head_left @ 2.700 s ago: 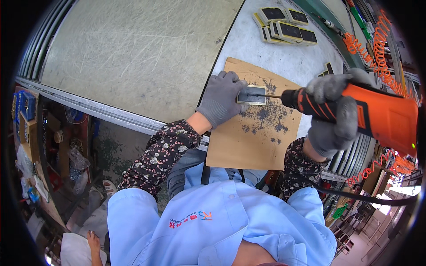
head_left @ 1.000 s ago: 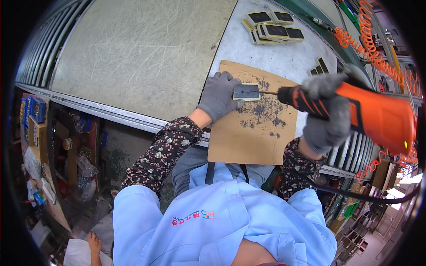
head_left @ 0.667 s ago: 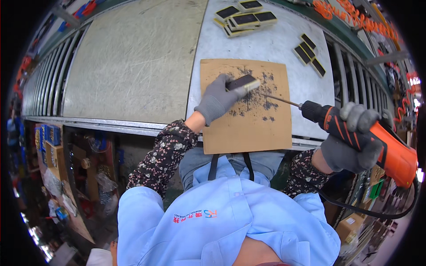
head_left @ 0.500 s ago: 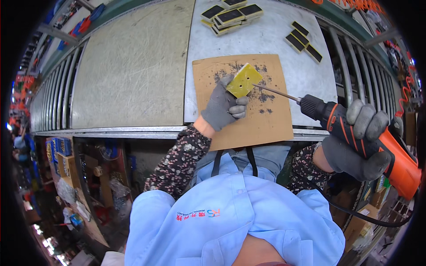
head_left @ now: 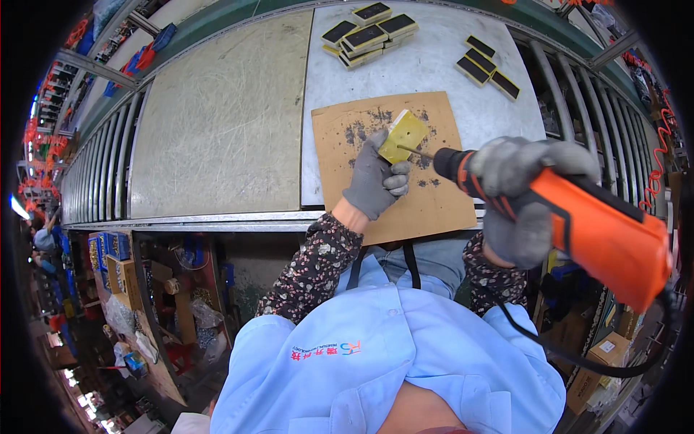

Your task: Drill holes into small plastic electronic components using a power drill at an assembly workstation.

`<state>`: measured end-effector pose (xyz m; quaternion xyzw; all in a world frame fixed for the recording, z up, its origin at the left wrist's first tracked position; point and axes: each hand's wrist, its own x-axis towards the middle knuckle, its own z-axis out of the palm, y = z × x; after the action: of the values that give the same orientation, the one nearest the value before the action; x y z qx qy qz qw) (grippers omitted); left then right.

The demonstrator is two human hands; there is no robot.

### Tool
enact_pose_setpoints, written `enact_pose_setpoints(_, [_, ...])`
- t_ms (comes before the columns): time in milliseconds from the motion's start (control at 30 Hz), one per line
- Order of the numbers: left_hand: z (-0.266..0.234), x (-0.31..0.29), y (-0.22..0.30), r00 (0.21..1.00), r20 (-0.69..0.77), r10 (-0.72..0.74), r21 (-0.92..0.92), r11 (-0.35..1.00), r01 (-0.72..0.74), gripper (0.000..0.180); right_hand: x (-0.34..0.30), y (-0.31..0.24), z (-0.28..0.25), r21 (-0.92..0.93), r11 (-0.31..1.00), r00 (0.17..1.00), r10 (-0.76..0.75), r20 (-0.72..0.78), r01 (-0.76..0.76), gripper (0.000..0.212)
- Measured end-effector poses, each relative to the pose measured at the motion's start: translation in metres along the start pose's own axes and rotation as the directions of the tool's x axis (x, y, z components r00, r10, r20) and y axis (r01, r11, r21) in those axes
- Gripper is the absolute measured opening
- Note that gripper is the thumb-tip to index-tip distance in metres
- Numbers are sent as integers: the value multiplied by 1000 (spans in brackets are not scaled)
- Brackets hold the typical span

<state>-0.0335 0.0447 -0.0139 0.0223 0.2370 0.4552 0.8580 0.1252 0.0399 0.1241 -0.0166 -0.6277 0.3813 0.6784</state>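
Observation:
My left hand (head_left: 377, 179), in a grey glove, grips a small yellow rectangular block (head_left: 410, 131) over the cardboard sheet. One hole shows on the block's face. In my right hand (head_left: 522, 188), also gloved in grey, is an orange and black power drill (head_left: 606, 235) with fingers wrapped round its body. Its long thin bit points left, and the tip meets the lower part of the block's face, where a second hole was visible earlier. How deep the tip sits I cannot tell. A black cable (head_left: 578, 366) hangs from the drill's rear end.
Dark crumbs are scattered over the cardboard sheet (head_left: 340, 165) on the metal table. A stack of black-topped yellow blocks (head_left: 363, 36) stands at the far side, with several more (head_left: 479, 59) to its right. Metal rollers (head_left: 575, 94) flank the table. Boxes (head_left: 124, 282) fill shelves below left.
My right hand has brought the drill left and closer, moving its bit from the block's right edge to the lower hole. The block has turned slightly in my left hand.

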Motion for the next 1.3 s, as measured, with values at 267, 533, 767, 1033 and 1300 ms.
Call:
enact_pose_setpoints(267, [18, -1, -1, 991, -86, 98, 1, 995, -98, 42, -11, 15, 32, -106, 980, 975, 148, -165, -167, 38])
enact_pose_setpoints(533, [15, 6, -7, 976, -159, 146, -20, 988, -151, 42, -14, 34, 33, -119, 993, 999, 21, 48, -15, 37])
enact_pose_setpoints(767, [-10, 0, -1, 994, -91, 61, -71, 995, -68, 44, -4, 18, 40, -61, 989, 991, 130, -37, -132, 38])
enact_pose_setpoints(1033, [-18, -5, 20, 997, 79, -15, -225, 974, 33, 50, 21, -3, 11, -52, 993, 994, -105, -23, 103, 50])
enact_pose_setpoints(1300, [-13, -10, 17, 994, 95, 53, -147, 988, -39, 49, 9, 12, 20, -117, 993, 994, 10, -112, -23, 51])
